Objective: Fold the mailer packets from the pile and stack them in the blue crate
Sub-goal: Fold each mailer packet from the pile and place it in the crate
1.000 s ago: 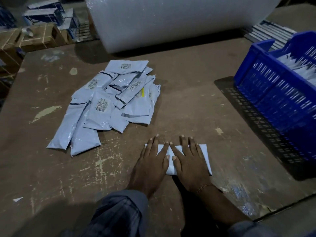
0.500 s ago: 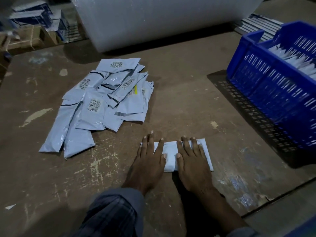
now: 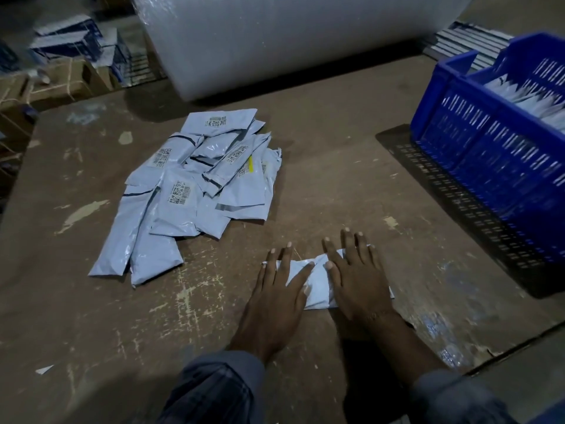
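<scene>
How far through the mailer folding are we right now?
Done: some folded packets already sit in the blue crate. In hand: the left hand and right hand press flat on one folded packet on the table; it is not yet in the crate. Left: a pile of unfolded packets lies on the table, so plenty remains.
</scene>
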The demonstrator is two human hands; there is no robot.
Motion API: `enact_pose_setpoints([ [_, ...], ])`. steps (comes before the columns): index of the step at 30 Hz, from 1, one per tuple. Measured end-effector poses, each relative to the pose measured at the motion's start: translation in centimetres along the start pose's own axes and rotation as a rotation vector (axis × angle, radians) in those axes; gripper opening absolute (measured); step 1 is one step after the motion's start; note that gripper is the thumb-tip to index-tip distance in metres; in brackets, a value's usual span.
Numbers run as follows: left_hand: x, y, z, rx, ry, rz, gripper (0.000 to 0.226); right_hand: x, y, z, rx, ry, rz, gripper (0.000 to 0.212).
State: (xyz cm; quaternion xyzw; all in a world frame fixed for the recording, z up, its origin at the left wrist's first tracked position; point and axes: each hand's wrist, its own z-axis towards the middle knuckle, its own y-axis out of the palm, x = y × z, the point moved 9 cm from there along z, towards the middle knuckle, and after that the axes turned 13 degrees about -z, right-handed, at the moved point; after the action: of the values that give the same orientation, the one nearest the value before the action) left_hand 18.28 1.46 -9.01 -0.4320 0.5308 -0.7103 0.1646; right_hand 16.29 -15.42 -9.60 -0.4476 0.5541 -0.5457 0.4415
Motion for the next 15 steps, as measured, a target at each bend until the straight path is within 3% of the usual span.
enact_pose_setpoints([
  [3,-0.4,0.0,0.2,-0.026,-0.076,-0.053,0.056,-0.4,-0.1,0.3,0.016,0.036,-0.046,0.061],
  [11,-0.9,-0.5,0.5,-0.086,-0.184,-0.148,0.075,0.1,-1.3,-3.1,-0.002,-0.111,-0.083,0.058],
  [15,-0.5,-3.5,0.7,0.043,-0.077,-0.272,0.083,1.2,-5.1,-1.7,0.053,-0.099,-0.095,0.105],
])
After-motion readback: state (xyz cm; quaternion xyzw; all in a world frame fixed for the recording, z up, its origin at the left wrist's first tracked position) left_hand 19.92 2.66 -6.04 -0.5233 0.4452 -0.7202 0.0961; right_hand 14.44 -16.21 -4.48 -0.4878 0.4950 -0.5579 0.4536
